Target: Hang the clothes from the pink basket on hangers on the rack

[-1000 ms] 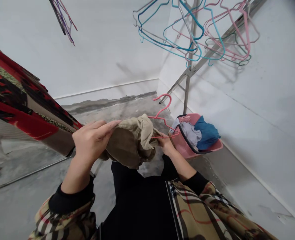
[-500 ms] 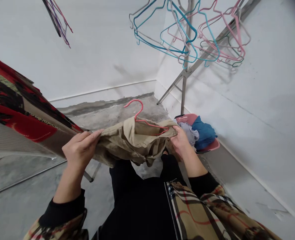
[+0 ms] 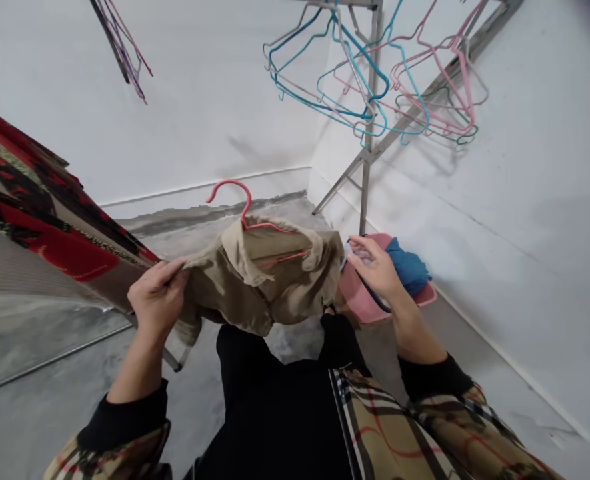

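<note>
Head camera view, looking down, gives the person's two hands with one khaki shirt (image 3: pixel 295 293) between them, a little toward nine o'clock from the middle of the picture. Left hand (image 3: pixel 157 293), at about eight o'clock, is closed in a pinch — thumb and fingers have hold of the shirt at its shoulder side. Right hand (image 3: pixel 377 270), toward four o'clock, is partly opened, with the fingers loosely curved and the palm free; its fingertips are just beside the other shoulder of the shirt, and whether one of them touches the fabric I cannot tell. Inside the shirt is a red hanger (image 3: pixel 249 200): its hook rises out of the collar and points to ten o'clock, while its bars are seen through the neck opening. Behind the right hand, at three to four o'clock, a pink basket (image 3: pixel 362 297) stands on the grey floor (image 3: pixel 49 373) and holds a blue cloth (image 3: pixel 407 267). At one o'clock, blue hangers (image 3: pixel 387 85) and pink hangers (image 3: pixel 467 87) hang about a metal stand (image 3: pixel 363 193). At nine o'clock, a red and black patterned cloth (image 3: pixel 69 247) hangs aslant — its lower end reaches near the left hand. Thin purple hangers (image 3: pixel 129 67) are at eleven o'clock, before the white wall (image 3: pixel 199 87).
</note>
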`<state>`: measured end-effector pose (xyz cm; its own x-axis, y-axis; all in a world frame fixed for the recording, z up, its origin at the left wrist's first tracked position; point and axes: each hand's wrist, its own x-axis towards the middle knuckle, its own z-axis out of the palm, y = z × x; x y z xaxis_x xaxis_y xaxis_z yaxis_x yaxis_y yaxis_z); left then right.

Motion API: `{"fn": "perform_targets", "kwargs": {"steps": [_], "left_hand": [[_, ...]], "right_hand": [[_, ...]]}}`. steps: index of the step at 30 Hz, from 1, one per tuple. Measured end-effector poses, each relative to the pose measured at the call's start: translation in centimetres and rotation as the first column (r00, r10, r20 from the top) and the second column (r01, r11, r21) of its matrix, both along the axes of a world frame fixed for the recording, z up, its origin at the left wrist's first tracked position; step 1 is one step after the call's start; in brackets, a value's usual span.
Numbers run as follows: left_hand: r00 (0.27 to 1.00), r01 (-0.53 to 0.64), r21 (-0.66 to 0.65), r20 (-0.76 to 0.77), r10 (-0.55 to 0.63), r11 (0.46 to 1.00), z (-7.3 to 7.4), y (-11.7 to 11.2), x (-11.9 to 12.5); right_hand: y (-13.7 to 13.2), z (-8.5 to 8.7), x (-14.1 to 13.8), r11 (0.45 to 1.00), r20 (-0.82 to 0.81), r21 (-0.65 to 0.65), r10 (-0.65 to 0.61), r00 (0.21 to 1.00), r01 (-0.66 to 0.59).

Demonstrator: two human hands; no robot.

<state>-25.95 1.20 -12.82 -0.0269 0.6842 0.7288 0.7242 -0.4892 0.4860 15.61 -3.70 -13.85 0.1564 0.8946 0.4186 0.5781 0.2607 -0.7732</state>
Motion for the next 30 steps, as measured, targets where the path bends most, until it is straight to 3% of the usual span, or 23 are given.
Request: {"fn": "perform_targets", "kwargs": {"steps": [3, 6, 8, 15, 22, 25, 28, 30], "left_hand": [[0.998, 0.045, -0.031, 0.053, -0.043, 0.999, 0.4, 0.2, 0.5], [0.994, 0.091, -0.037, 0.067, -0.088, 0.995, 0.5, 0.2, 0.9], [0.991, 0.12, -0.051, 0.067, -0.117, 0.991, 0.4, 0.1, 1.2], [0.973, 0.226, -0.184, 0.084, -0.214, 0.957, -0.3, -0.1, 3.0], [0.96, 0.278, -0.307, 0.121, -0.252, 0.91, 0.5, -0.3, 3.2], [0.958, 0.213, -0.269, 0.245, -0.147, 0.939, 0.4, 0.1, 2.0], [0.917, 0.043, -0.205, 0.396, 0.043, 0.978, 0.0, 0.8, 0.8], [0.938, -0.033, -0.165, 0.335, 0.087, 0.986, -0.1, 1.1, 0.7]], "right_hand": [[0.8, 1.8, -1.0, 0.982, 0.276, 0.185, -0.023, 0.961, -0.029], [1.3, 3.0, -1.9, 0.97, 0.515, 0.18, 0.048, 0.856, -0.163], [1.7, 3.2, -2.2, 0.964, 0.583, 0.154, 0.089, 0.808, -0.218], [2.1, 3.9, -4.0, 0.956, 0.563, 0.141, 0.136, 0.815, -0.257], [1.8, 5.2, -4.7, 0.955, 0.432, 0.061, 0.237, 0.87, -0.291], [1.8, 5.0, -3.4, 0.971, 0.384, 0.041, 0.201, 0.901, -0.234], [1.6, 4.7, -2.1, 0.978, 0.308, 0.037, 0.183, 0.934, -0.204], [1.4, 4.6, -1.9, 0.981, 0.277, 0.024, 0.18, 0.944, -0.194]]}}
